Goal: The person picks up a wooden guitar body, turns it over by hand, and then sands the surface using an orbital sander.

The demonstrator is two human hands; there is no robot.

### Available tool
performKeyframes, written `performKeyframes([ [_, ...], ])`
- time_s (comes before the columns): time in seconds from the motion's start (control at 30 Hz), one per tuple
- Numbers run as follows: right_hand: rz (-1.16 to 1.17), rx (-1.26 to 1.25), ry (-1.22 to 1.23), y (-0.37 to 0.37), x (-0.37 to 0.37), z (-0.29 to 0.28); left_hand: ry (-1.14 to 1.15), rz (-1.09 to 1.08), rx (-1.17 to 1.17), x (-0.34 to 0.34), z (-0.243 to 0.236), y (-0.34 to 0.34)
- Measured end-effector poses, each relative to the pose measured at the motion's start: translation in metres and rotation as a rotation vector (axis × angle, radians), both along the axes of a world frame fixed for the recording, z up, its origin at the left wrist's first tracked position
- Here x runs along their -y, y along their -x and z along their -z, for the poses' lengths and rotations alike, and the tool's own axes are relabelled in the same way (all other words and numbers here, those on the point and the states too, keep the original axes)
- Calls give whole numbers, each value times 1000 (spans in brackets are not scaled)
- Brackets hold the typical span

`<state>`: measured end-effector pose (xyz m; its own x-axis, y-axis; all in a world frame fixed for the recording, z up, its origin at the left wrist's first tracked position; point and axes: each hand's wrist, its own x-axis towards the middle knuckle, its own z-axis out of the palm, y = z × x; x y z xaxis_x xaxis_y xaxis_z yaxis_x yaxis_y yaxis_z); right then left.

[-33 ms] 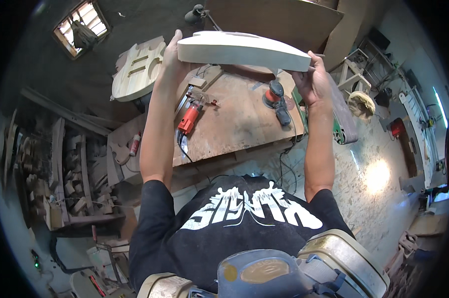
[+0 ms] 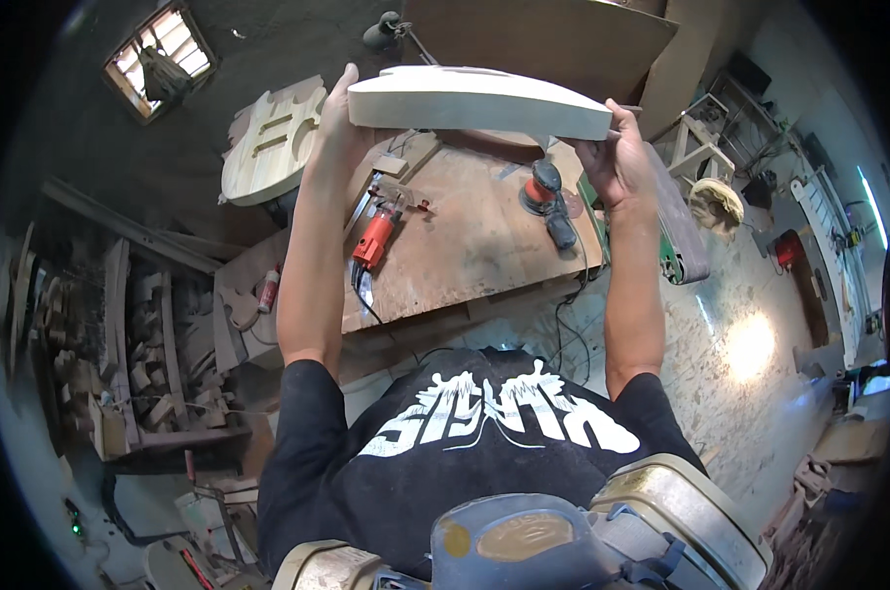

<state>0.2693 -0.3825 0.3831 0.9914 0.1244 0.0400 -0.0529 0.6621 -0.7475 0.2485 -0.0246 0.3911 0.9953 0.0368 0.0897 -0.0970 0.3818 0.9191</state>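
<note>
Raised over the far part of the workbench, a thick, pale wooden slab that looks like a guitar body is held up edge-on. My left hand grips its left end with the thumb up along the side. At the other end my right hand is closed around the slab, palm partly turned up. Most of its broad face is hidden from this angle. Below it on the bench lie a red trim router, near my left forearm, and a red-and-black orbital sander toward the right.
Pale guitar bodies with cut-outs stand beyond my left arm. A green belt sander adjoins the bench's right side. Cords hang off the front edge. On the left a rack holds many wood offcuts. The floor looks dusty.
The wooden guitar body has shifted very slightly left and down, with both hands still on it. The tools on the bench have not moved.
</note>
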Motion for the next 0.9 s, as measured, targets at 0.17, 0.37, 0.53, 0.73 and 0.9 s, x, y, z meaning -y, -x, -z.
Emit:
performKeyframes([
  [0.17, -61, -10, 52, -5, -1, -5, -36, 101, -53, -2, 7, -7],
  [0.37, -134, 33, 103, -14, -5, 0, 137, 143, -40, -22, 19, -7],
  [0.53, -82, 41, 153, -2, -4, -2, 152, 125, -68, -18, 28, -9],
  [0.73, -187, 7, 285, -5, 16, 11, 158, 97, -69, -17, 59, -6],
  [0.9, -193, -143, 261, 0, 24, 65, 210, 0, -134, 1, 107, 19],
])
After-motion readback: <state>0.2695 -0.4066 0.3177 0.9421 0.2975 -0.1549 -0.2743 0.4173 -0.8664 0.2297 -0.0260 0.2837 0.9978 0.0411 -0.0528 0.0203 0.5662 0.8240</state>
